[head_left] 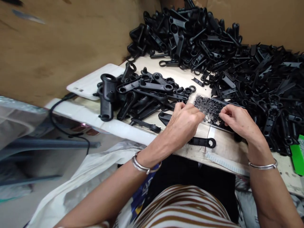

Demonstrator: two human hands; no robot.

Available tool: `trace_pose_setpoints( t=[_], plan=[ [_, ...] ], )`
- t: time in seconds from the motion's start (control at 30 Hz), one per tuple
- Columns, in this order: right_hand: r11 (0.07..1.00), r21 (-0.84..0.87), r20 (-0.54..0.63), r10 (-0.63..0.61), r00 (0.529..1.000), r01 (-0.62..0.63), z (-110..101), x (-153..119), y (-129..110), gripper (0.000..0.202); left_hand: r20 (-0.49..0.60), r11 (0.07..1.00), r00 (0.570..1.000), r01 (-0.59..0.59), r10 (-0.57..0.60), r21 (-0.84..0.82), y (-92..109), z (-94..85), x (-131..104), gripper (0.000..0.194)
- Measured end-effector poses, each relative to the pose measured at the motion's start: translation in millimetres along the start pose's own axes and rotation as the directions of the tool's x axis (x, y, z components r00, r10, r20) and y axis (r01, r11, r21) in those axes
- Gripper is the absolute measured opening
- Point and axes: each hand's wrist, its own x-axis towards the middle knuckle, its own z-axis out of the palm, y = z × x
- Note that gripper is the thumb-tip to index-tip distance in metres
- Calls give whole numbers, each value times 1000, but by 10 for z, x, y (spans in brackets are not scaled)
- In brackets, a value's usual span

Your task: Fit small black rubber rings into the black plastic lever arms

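Brown-striped white top (190, 205) — wrists (145, 157) wear silver bangles (262, 166).

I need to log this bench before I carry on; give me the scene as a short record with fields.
left hand: fingertips at the left side of the tray; grip contents hidden
right hand: pinched over the tray's right side; contents unclear
in tray: tiny black bits
front edge: one ringed black part
left: loose heap of black parts, white device
back and right: large black pile
far right: green object
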Motion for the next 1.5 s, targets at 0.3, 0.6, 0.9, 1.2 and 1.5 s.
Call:
trace_pose_setpoints(
  t=[0.3,0.6,0.9,1.2,1.5],
  plan=[
    [964,264,-110,2,994,28,129,-33,-81,7,-211,999,977,1,-12,-53,138,122,-247,22],
    [676,679,330,69,942,-287,166,-562,-142,31,-460,869,881,-139,-110,-474,460,315,-378,10],
    [730,629,293,98,951,-269,213,-551,-117,37,-368,838,920,-91,-137,-538,414,316,-387,13],
    [739,-673,62,119,991,-46,71,-62,-150,27,-162,574,906,103,-391,-812,376,212,-380,11],
    [845,-533,-50,26,998,-48,43,-84,-6,24,180,57,814,252,-553,-966,341,196,-348,8]
  ],
)
